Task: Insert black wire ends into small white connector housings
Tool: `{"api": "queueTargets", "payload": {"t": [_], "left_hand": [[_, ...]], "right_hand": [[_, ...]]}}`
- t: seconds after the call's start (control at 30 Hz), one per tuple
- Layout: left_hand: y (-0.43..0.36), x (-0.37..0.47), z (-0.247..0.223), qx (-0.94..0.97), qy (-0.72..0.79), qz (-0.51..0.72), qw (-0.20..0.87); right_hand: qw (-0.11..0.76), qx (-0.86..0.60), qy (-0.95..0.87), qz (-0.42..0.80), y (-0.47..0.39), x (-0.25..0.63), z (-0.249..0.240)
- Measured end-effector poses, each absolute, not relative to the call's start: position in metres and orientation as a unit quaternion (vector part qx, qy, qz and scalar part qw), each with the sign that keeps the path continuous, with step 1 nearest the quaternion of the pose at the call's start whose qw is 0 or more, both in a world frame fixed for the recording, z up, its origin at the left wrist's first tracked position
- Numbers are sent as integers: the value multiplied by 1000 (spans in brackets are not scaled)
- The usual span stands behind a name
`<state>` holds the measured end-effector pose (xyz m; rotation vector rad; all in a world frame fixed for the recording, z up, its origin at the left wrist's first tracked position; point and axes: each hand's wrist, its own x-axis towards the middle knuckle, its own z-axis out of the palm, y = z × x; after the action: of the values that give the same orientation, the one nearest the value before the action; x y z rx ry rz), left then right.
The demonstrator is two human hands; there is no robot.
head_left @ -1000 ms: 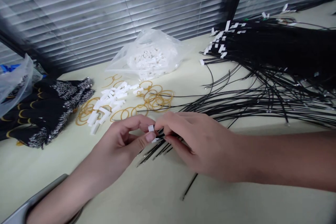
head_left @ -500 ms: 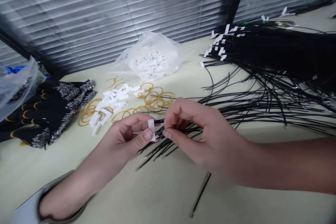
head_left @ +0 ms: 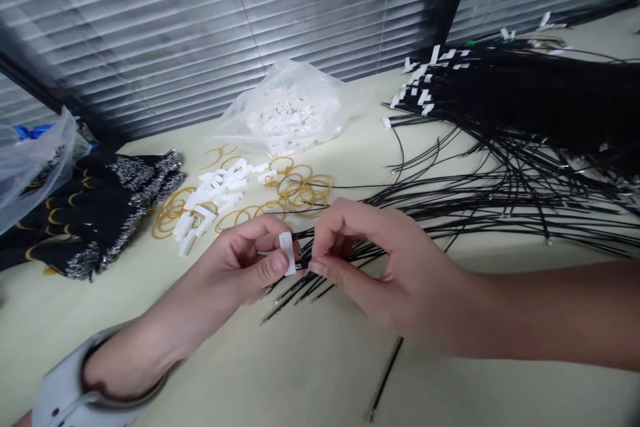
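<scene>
Between thumb and fingers, my left hand (head_left: 255,260) grips a small white connector housing (head_left: 287,253). Black wires run from the housing's right side toward my right hand (head_left: 363,253). That hand is closed in a pinch on a thin black wire (head_left: 301,265), whose end meets the housing's lower right side; how far it sits inside I cannot tell. Beneath both hands, loose black wires (head_left: 285,303) with metal terminals lie on the table. One more wire (head_left: 386,380) with a terminal points toward the front edge, below my right hand.
White housings (head_left: 220,190) lie among yellow rubber bands (head_left: 305,190). Behind them is a clear bag (head_left: 295,113) of white parts. Banded bundles of black wires (head_left: 100,207) lie left, beside another plastic bag (head_left: 43,167). A large wire pile (head_left: 525,97) with white housings fills the back right.
My right hand has shifted slightly down and left, bringing the pinched wire against the housing. My left hand keeps its grip, with the housing turned a little.
</scene>
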<state>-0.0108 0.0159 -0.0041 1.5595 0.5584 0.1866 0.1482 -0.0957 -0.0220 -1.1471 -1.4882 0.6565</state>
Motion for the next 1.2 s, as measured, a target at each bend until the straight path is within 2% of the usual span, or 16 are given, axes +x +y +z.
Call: {"api": "queueTargets", "payload": {"t": [0.8, 1.1, 1.2], "left_hand": [[10, -6, 2, 738, 236, 91, 625], [14, -4, 4, 763, 247, 92, 591], [14, -5, 11, 815, 273, 104, 500]], "right_hand": [[468, -441, -754, 134, -98, 151, -20], [506, -521, -640, 250, -89, 152, -21], [500, -531, -634, 257, -87, 152, -23]]}}
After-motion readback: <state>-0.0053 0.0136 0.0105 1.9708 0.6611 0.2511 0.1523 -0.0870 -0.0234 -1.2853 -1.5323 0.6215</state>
